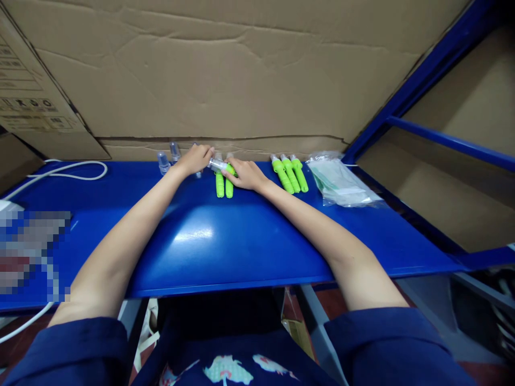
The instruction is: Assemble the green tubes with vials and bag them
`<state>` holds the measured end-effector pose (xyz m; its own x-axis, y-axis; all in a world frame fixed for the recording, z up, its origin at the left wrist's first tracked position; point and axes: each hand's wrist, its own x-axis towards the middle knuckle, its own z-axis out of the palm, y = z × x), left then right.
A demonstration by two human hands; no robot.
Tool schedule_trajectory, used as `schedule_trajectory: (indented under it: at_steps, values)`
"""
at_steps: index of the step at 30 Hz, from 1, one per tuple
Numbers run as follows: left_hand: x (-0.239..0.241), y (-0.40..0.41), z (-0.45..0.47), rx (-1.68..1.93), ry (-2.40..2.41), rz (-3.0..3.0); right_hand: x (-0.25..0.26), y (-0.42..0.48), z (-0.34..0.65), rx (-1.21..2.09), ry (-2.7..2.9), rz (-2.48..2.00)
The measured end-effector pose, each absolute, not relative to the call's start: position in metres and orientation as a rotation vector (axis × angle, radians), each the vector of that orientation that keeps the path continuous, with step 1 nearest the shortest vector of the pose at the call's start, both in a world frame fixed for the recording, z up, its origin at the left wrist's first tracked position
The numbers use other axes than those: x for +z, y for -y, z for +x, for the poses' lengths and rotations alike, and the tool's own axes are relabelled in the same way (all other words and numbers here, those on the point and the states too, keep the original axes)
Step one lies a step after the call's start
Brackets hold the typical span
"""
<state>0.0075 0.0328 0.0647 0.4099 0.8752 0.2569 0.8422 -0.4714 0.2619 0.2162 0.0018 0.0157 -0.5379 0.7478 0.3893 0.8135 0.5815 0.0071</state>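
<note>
Both hands meet near the back of the blue table over a lime-green tube with a clear cap (pixel 218 164). My right hand (pixel 247 174) is closed around its green end. At the clear end, my left hand (pixel 197 160) has its fingers pinched on the cap. Just below lie two more green tubes (pixel 224 185), side by side and partly covered by the held one. Clear plastic caps (pixel 163 162) stand left of my left hand, one of them partly hidden behind it. To the right, three green tubes with clear tops (pixel 289 174) lie together.
A clear plastic bag with pale contents (pixel 344 179) lies at the right. A white cable (pixel 80 170) loops across the table's left side, near a blurred-out object. Cardboard (pixel 225 75) walls the back, and a blue metal frame (pixel 418 80) rises at the right.
</note>
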Motion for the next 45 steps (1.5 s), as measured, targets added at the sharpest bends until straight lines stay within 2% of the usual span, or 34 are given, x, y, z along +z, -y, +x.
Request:
schedule_trajectory:
  at_steps: [14,45]
  values:
    - [0.062,-0.03,0.017,0.378,-1.33,2.686,0.013,-0.006,0.219,-0.132,2.418,-1.199]
    - [0.062,-0.027,0.015,0.27,-1.395,2.705,0.007,-0.011,0.221,-0.085,2.385,-1.069]
